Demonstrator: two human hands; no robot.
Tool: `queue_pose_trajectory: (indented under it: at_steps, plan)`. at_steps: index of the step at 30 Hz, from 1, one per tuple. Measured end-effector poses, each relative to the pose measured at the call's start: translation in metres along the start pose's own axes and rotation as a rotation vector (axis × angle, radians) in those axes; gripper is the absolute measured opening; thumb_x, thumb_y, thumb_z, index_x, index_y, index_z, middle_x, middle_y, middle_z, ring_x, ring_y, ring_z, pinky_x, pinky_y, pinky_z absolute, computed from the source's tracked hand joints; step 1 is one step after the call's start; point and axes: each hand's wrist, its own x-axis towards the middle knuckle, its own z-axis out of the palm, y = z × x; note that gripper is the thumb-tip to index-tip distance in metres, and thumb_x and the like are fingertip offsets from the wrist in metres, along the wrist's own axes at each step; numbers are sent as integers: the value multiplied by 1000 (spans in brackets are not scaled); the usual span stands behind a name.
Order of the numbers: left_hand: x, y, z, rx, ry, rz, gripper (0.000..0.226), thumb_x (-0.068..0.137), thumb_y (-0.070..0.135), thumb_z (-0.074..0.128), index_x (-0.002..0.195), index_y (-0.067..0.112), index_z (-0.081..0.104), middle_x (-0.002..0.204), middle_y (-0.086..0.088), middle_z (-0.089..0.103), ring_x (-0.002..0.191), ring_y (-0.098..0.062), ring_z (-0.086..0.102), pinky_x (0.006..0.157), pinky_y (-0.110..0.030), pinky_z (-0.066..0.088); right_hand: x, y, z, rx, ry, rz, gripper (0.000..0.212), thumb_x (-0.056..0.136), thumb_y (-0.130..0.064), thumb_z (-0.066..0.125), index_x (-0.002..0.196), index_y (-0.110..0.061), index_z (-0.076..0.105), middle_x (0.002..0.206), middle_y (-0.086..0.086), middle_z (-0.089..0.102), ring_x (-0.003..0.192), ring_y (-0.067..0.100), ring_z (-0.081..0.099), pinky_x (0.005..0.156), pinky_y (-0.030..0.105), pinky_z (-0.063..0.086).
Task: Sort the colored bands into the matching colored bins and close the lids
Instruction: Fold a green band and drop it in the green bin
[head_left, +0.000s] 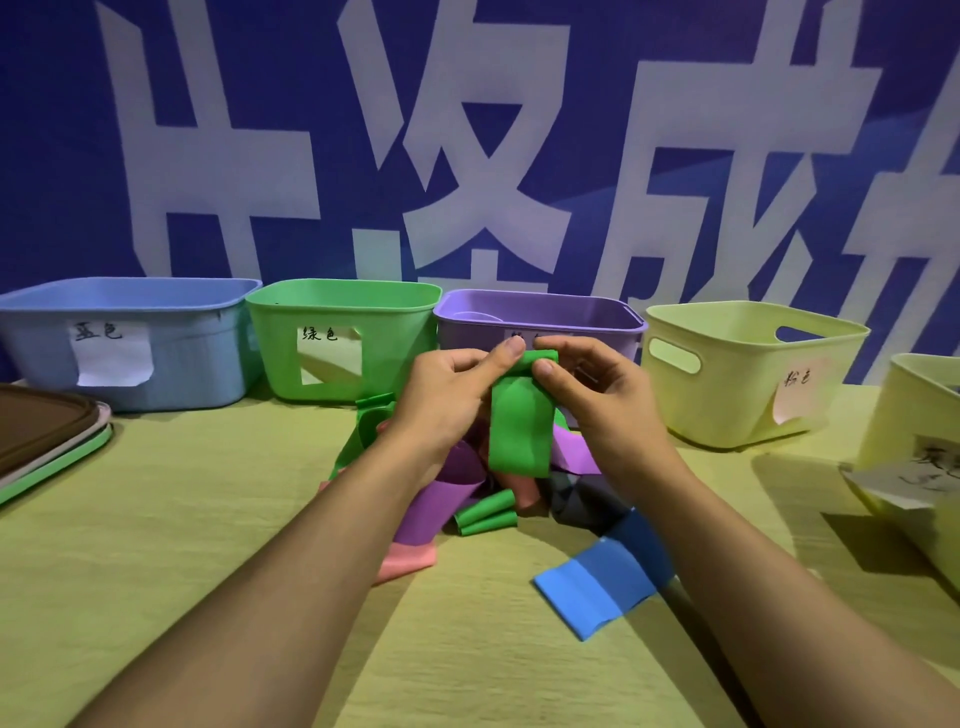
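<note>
**Green band held up over the pile, both hands pinching its top**

The left hand (441, 395) and the right hand (597, 395) both pinch the folded top edge of a green band (519, 431), fingers and thumbs clamped on it from either side. The band hangs flat and upright, its long axis running top to bottom, its lower end pointing down at the pile of bands (467, 499) on the desk (208, 545). It is held in front of the purple bin (540, 322).

In the pile lie purple, pink, dark grey and more green bands, some rolled or folded. A blue band (597, 587) lies flat at the pile's near right edge, its long axis slanting from near left to far right and partly under the right forearm.

Along the back of the desk stand, from left to right, a blue bin (156, 353), a green bin (337, 312), the purple bin and a pale yellow bin (727, 395), each bearing a paper label. Another pale yellow bin (914, 415) stands at the right edge. All are open. Stacked lids (47, 441) rest at the far left.
</note>
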Motion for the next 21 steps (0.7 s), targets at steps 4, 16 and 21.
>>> queue_pose_trajectory:
  at_steps: [4,16,21]
  plan:
    - [1,0,0,-35,-8,6,42,66,46,85,90,11,81,98,-19,78,96,-34,72,104,-57,51,1,2,3,28,44,156,34,87,-43,70,107,-15,74,101,5,76,90,15,69,69,24,54]
    - [4,-5,-1,-32,-53,45,15,86,5,78,99,12,76,92,-11,79,86,-20,76,78,-28,61,1,0,-1,-91,119,229,66,80,-59,69,96,5,74,90,29,71,76,24,72,65,36,60]
    - [3,-4,-2,-39,-41,50,23,83,1,79,105,9,75,97,-12,79,92,-21,76,81,-27,61,1,2,0,-90,93,208,33,92,-43,69,88,-11,78,86,13,77,79,20,71,67,32,57]
